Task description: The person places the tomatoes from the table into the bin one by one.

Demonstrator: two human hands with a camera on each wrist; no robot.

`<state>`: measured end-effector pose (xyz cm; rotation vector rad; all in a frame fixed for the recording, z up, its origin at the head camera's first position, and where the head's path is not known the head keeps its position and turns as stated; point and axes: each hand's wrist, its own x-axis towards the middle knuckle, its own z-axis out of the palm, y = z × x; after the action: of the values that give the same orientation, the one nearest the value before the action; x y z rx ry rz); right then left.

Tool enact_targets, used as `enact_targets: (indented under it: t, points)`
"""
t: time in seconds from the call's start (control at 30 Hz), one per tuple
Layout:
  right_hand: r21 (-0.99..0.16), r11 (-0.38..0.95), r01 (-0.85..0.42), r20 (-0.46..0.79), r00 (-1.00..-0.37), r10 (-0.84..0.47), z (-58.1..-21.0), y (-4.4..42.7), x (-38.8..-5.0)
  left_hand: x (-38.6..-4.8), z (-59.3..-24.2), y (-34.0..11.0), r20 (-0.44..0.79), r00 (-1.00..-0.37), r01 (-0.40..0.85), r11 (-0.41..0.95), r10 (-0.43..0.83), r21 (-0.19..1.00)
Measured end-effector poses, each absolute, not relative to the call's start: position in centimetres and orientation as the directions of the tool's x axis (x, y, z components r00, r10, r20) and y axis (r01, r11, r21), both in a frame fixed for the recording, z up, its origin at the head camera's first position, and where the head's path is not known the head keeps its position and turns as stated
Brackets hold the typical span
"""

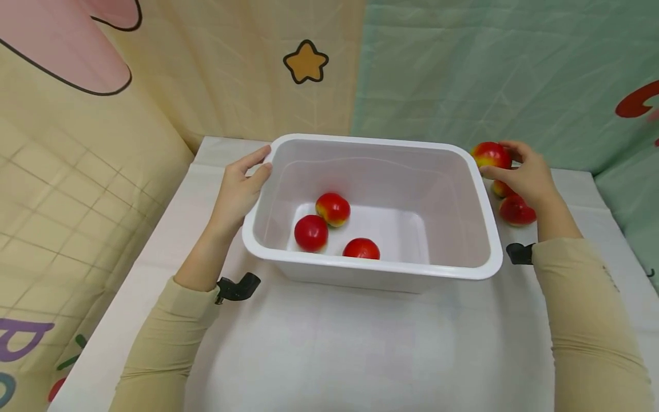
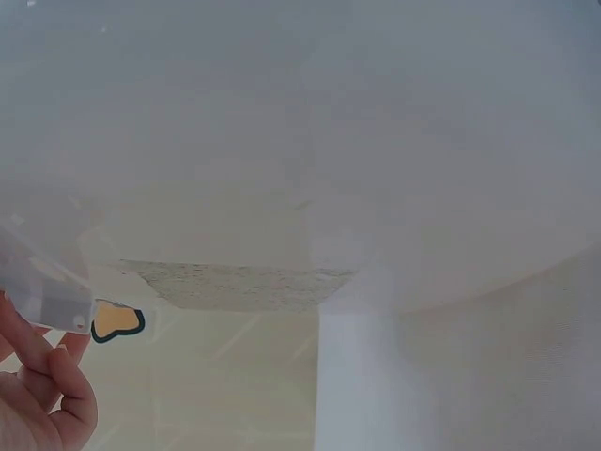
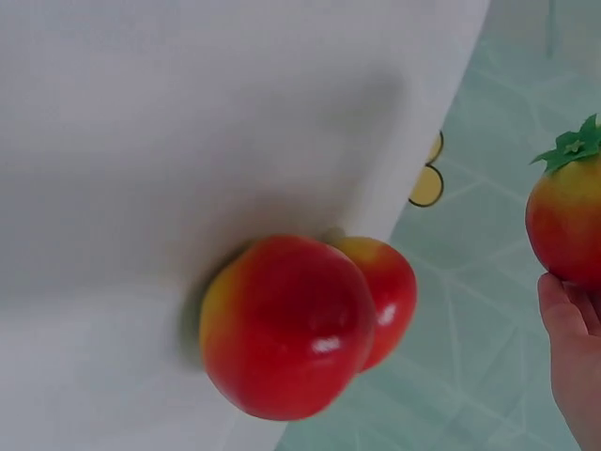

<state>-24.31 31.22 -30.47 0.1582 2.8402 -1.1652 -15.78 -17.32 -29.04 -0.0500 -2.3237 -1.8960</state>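
Note:
A white plastic bin (image 1: 370,273) stands on the table with three red fruits inside: one red and yellow (image 1: 333,209), a redder one (image 1: 311,233) and one partly hidden by the near wall (image 1: 361,248). My left hand (image 1: 241,186) grips the bin's left rim; in the left wrist view its fingers (image 2: 70,385) show at the bin's edge. Beyond the right end of the bin, my right hand (image 1: 530,176) holds a red and yellow tomato (image 1: 491,155), whose green leafy top (image 3: 573,146) shows in the right wrist view.
Below the right hand, two more red and yellow fruits (image 3: 286,329) lie close together on the white table (image 1: 360,343), to the right of the bin. Patterned cloth (image 1: 437,68) hangs behind the table and along both sides.

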Motion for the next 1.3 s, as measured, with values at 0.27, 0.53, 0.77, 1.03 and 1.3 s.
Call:
enact_targets:
  t: [0.27, 0.53, 0.77, 1.03, 1.3]
  points:
    - [-0.683, 0.725, 0.088, -0.067, -0.996, 0.058, -28.5, 31.5, -24.0, -15.8, -29.2, -17.4, 0.127, -0.990, 0.112, 0.219, -0.058, 0.969]
    - [-0.648, 0.761, 0.011, 0.006, -1.000, 0.019, -26.6, 31.4, -23.7, -15.8, -29.2, -17.4, 0.128, -0.990, 0.112, 0.219, -0.063, 0.969]
    - [-0.642, 0.767, -0.026, 0.026, -1.000, -0.013, -25.2, 31.0, -23.5, -15.9, -29.3, -17.4, 0.126, -0.990, 0.108, 0.219, -0.068, 0.970]
    - [-0.636, 0.771, -0.042, 0.018, -0.999, -0.040, -23.8, 30.2, -23.6, -16.1, -29.4, -17.6, 0.126, -0.989, 0.107, 0.227, -0.074, 0.968]
    - [-0.628, 0.774, -0.080, 0.031, -0.997, -0.077, -22.7, 29.2, -23.6, -16.1, -29.4, -17.6, 0.126, -0.989, 0.106, 0.230, -0.075, 0.967]
